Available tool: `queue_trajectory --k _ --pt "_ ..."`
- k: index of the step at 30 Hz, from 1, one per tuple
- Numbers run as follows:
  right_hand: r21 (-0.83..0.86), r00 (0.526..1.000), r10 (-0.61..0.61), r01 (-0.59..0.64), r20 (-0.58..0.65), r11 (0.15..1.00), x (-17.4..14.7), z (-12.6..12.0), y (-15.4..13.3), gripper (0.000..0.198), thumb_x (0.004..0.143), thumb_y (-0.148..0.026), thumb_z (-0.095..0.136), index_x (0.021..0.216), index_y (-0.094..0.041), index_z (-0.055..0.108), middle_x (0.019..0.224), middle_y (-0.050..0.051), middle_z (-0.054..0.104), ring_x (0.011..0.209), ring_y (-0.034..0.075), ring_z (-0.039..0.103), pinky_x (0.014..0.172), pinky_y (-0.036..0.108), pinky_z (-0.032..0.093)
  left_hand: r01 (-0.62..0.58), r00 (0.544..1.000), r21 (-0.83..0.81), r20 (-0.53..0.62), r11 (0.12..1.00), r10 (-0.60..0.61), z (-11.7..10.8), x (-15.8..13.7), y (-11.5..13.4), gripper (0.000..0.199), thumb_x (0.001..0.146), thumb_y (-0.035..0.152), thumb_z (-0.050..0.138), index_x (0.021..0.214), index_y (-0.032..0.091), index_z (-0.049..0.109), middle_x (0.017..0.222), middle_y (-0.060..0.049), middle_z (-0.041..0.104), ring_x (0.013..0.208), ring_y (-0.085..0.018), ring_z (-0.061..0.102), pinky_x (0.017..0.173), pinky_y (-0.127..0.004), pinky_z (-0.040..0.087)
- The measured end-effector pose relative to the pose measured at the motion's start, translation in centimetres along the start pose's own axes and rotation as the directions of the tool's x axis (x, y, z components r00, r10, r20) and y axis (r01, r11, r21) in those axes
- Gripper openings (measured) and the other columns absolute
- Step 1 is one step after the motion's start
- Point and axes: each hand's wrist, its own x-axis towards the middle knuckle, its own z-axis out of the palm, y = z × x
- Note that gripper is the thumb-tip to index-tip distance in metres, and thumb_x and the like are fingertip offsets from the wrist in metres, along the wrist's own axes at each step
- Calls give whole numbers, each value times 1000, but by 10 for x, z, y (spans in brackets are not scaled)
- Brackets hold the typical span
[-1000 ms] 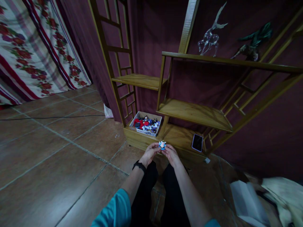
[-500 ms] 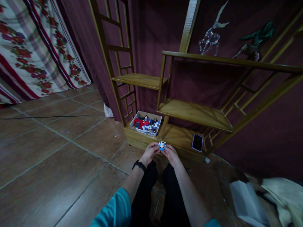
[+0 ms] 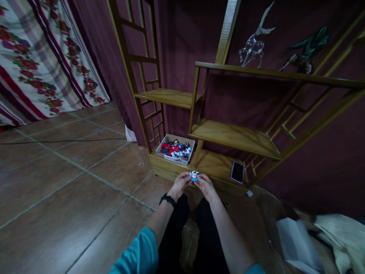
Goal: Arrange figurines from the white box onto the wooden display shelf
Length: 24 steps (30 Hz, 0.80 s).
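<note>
Between my two hands, just in front of the shelf's lower edge, is a small blue and white toy figurine (image 3: 194,176) with a blue base. My left hand (image 3: 180,184) pinches it from the left side, and a black band circles that wrist. From the right side my right hand (image 3: 205,185) grips it with the fingertips. Finer details of the figurine are too small to make out. Beyond my hands, a shallow cardboard box (image 3: 186,161) holds several small figures and pieces in red, white, black and purple.
A wooden shelf unit (image 3: 236,137) stands ahead, with a phone or tablet (image 3: 237,172) on its bottom board. Higher up are a clear glass deer (image 3: 252,47) and a dark green ornament (image 3: 309,45). A white box (image 3: 298,243) lies at the right. A thin cable (image 3: 62,141) crosses the tiled floor.
The figurine has tilted slightly between my fingers, showing more dark at its top. Both hands stay in nearly the same place.
</note>
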Motion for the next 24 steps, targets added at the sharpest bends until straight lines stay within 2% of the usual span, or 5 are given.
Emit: queue_trajectory --k 11,24 --pt "-20 1000 25 -25 -15 999 3 -2 2 23 61 -29 72 77 -20 57 78 1 68 70 13 64 64 25 50 50 999 8 8 999 -50 -2 0 0 20 62 20 72 79 13 64 74 -6 66 60 -10 59 59 -22 45" --pt "-22 999 37 -38 -28 999 6 -3 3 24 61 -29 72 78 -21 57 77 1 68 68 14 64 61 25 50 66 998 5 9 998 -66 -2 1 -1 19 59 17 74 75 13 63 71 -4 65 58 -9 58 58 -21 44"
